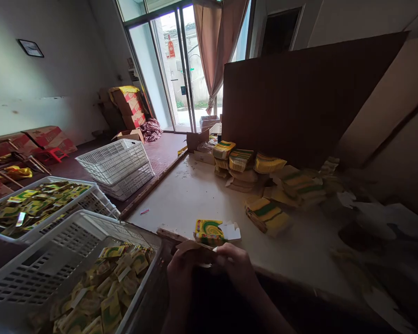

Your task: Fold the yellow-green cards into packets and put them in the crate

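While the left hand (179, 269) and right hand (234, 260) grip a piece of card (192, 247) together over the near edge of the bench (181, 195), folding seems in hand; the next move likely calls for steady pressure.

A carton (208, 228) lies on the table (181, 195) by its near edge; bundles (269, 214) lie behind it and to the right, before a panel (299, 102). Left of the table, 2 crates (68, 241) hold packets (110, 311) (1 sits behind the other).

Bare hands (234, 260), bare forearms (259, 297)
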A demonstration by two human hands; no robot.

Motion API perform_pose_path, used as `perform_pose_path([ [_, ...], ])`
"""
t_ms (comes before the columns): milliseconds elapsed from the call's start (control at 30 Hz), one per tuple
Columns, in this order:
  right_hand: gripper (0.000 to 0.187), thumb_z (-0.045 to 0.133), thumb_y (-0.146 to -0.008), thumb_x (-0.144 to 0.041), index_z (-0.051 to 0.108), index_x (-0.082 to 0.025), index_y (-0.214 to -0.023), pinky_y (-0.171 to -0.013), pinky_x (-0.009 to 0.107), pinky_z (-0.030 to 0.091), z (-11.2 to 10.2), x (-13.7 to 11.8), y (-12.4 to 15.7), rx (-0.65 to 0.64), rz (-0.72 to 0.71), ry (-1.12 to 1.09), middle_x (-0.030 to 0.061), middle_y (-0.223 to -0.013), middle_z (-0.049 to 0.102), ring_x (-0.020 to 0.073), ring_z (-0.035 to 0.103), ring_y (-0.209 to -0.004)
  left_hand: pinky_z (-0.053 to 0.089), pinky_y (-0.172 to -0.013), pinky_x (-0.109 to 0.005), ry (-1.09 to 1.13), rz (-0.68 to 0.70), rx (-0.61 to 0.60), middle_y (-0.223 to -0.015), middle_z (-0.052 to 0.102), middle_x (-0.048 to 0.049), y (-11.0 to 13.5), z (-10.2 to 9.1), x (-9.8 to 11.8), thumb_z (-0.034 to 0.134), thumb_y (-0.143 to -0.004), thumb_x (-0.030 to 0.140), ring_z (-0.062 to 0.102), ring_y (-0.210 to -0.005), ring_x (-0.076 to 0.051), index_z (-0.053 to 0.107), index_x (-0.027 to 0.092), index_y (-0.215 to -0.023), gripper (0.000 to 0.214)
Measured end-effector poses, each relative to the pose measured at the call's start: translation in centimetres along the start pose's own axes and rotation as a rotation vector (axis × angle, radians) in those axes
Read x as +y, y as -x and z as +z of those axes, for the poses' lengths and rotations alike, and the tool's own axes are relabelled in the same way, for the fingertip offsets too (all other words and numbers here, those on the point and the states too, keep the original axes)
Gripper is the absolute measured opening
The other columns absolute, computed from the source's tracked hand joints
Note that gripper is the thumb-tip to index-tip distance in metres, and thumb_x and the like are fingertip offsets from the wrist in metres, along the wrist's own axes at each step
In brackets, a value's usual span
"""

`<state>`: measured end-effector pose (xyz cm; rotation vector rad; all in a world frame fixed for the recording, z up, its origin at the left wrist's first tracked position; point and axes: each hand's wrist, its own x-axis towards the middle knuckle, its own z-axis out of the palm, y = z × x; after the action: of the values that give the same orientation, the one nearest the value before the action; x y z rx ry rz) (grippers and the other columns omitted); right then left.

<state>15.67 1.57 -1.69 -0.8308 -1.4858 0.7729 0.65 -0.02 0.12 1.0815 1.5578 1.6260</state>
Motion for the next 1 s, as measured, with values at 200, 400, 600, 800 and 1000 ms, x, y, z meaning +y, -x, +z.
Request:
perform_pose_path([
  [200,0.024,0.053,-0.092,-0.02,0.075,-0.026,-0.084,-0.086,0.042,0.041,-2.2,1.3,-0.6,0.135,-0.244,0.409,0.0027,-0.08,0.069,0.0203,0.058,-0.08,0.041,-0.103,-0.033,0.083,0.341,-0.2,-0.129,0.057,-0.0138,-0.9,-1.7,1.7,0.077,-0.068,0.058,0.054,-0.121,-0.025,0.058,0.018,-0.124,0.071],
  [400,0.013,0.058,-0.092,-0.019,0.067,-0.027,-0.097,-0.121,0.038,0.004,-0.4,-1.1,0.5,-0.145,-0.507,0.476,-0.0039,-0.101,0.068,0.0155,0.055,-0.113,0.044,-0.098,-0.04,-0.416,0.235,-0.687,-0.125,0.059,-0.0152,-1.3,-2.7,0.5,0.078,-0.064,0.024,0.057,-0.115,-0.031,0.055,0.016,-0.128,0.069],
  [600,0.064,0.048,-0.094,-0.04,0.03,-0.015,-0.149,-0.112,0.045,0.035,1.6,0.7,1.2,0.14,0.04,0.158,0.0189,-0.15,0.034,0.0247,0.029,-0.143,0.051,-0.076,-0.028,-0.578,0.308,-0.697,-0.103,0.066,-0.0089,-0.3,-1.3,-0.2,0.067,-0.077,0.028,0.064,-0.087,-0.02,0.044,0.016,-0.122,0.052],
  [800,0.07,0.047,-0.079,-0.065,0.058,-0.014,-0.127,-0.112,0.047,0.035,1.1,0.1,0.3,-0.262,0.512,-0.457,0.0169,-0.133,0.054,0.0299,0.049,-0.128,0.048,-0.094,-0.029,-0.557,0.659,-0.72,-0.132,0.055,-0.0107,0.2,-0.9,-0.2,0.066,-0.077,0.013,0.058,-0.118,-0.022,0.024,0.028,-0.143,0.079],
  [1000,0.093,0.041,-0.075,-0.088,0.057,-0.017,-0.134,-0.114,0.047,0.031,0.9,-0.6,0.3,-0.25,0.485,-0.463,0.0171,-0.132,0.055,0.0312,0.047,-0.13,0.05,-0.081,-0.022,-0.572,0.647,-0.744,-0.114,0.057,-0.0066,0.3,-0.5,0.3,0.059,-0.079,0.009,0.063,-0.096,-0.015,0.032,0.025,-0.119,0.051],
])
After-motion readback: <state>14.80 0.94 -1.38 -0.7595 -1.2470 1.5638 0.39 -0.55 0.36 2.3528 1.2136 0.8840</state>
